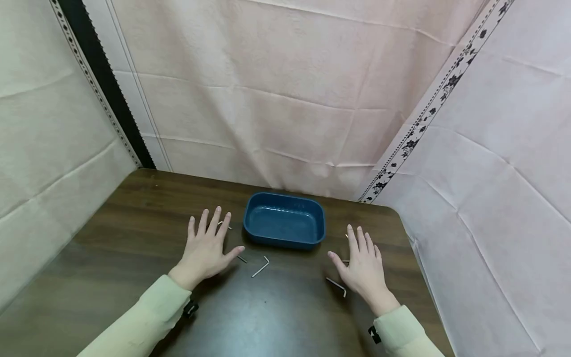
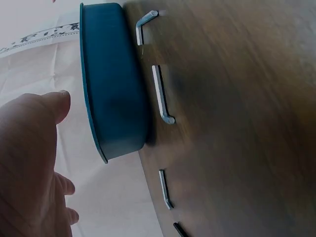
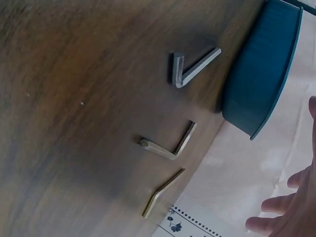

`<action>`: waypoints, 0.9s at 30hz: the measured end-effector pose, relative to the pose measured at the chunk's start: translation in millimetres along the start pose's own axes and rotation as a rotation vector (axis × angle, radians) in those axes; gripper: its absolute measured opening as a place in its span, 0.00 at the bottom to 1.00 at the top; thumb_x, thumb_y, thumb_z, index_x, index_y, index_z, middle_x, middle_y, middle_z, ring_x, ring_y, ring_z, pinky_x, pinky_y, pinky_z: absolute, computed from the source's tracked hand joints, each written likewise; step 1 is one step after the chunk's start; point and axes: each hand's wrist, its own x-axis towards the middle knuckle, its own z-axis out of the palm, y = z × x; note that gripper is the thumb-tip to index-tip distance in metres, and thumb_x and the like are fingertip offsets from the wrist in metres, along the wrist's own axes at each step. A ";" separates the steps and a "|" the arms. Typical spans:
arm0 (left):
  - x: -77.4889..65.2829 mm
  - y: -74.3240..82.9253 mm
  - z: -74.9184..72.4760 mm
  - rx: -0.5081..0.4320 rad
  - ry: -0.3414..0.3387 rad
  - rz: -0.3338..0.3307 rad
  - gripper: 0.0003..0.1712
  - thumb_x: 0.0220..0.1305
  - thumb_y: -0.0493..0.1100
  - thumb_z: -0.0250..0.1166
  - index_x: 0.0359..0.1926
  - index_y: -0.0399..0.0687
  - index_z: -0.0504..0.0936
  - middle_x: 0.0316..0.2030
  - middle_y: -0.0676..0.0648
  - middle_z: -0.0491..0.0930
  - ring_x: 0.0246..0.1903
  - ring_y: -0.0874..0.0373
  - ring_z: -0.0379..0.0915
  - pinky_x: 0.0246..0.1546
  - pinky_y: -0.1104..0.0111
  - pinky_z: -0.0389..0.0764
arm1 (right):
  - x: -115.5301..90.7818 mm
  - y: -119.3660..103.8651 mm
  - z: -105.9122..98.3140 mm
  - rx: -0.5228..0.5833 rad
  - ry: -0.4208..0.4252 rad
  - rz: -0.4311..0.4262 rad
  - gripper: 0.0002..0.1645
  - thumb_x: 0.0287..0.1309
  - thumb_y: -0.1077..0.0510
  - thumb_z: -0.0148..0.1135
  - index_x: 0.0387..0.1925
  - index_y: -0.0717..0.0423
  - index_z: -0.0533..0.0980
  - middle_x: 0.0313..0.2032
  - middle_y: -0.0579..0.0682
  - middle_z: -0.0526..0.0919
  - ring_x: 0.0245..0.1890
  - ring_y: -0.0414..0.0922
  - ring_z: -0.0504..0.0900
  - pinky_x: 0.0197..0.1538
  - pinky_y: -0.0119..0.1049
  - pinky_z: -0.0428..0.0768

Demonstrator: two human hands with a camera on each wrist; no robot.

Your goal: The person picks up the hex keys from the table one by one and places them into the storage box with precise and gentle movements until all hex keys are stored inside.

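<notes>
My left hand (image 1: 205,252) is spread with straight fingers over the table, left of a dark blue rectangular tray (image 1: 285,243). My right hand (image 1: 366,270) is likewise spread, to the tray's right. Neither holds anything. Several L-shaped metal hex keys lie on the wood. One hex key (image 1: 260,267) is in front of the tray, and others lie partly hidden under the left fingers. Beside the right thumb lies another hex key (image 1: 336,284). The right wrist view shows a large silver hex key (image 3: 190,71), a middle one (image 3: 165,150) and a thin brassy one (image 3: 160,193).
The brown wooden table (image 1: 276,322) has rounded far corners. Pale creased cloth (image 1: 285,99) hangs behind it, with more cloth (image 1: 504,198) along the right side and on the left. A dark band (image 1: 107,79) runs down the back left corner.
</notes>
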 end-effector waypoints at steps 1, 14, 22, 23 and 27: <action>0.9 0.9 0.3 -0.006 -0.002 0.001 0.56 0.58 0.79 0.46 0.76 0.50 0.50 0.74 0.39 0.43 0.72 0.36 0.33 0.64 0.38 0.32 | -0.5 0.4 0.1 0.012 -0.007 -0.001 0.56 0.57 0.21 0.43 0.75 0.49 0.49 0.71 0.62 0.54 0.69 0.63 0.54 0.61 0.65 0.56; 25.7 12.4 12.6 -0.142 0.036 0.004 0.50 0.59 0.79 0.45 0.60 0.39 0.71 0.51 0.38 0.69 0.50 0.42 0.62 0.52 0.47 0.60 | -9.5 5.4 0.7 0.354 -0.138 0.062 0.54 0.51 0.23 0.56 0.66 0.57 0.63 0.58 0.59 0.71 0.58 0.55 0.71 0.56 0.56 0.70; 49.3 8.6 19.9 -0.106 0.025 0.013 0.48 0.59 0.79 0.43 0.52 0.41 0.74 0.44 0.41 0.70 0.43 0.44 0.63 0.46 0.51 0.63 | -18.0 7.8 10.0 0.356 -0.174 0.071 0.49 0.46 0.23 0.62 0.57 0.56 0.70 0.48 0.53 0.77 0.49 0.50 0.76 0.50 0.50 0.74; 52.0 7.7 21.0 -0.097 0.019 0.012 0.47 0.59 0.79 0.43 0.52 0.41 0.74 0.44 0.40 0.70 0.44 0.43 0.63 0.47 0.51 0.63 | -19.0 8.5 11.2 0.350 -0.183 0.073 0.48 0.45 0.23 0.62 0.55 0.55 0.71 0.48 0.52 0.77 0.48 0.49 0.77 0.50 0.50 0.74; 59.6 3.6 24.1 -0.101 -0.019 -0.010 0.46 0.61 0.77 0.43 0.52 0.40 0.74 0.45 0.40 0.71 0.45 0.43 0.64 0.49 0.50 0.64 | -24.0 10.5 15.3 0.324 -0.207 0.073 0.46 0.44 0.23 0.63 0.52 0.52 0.72 0.44 0.49 0.77 0.44 0.45 0.76 0.48 0.47 0.75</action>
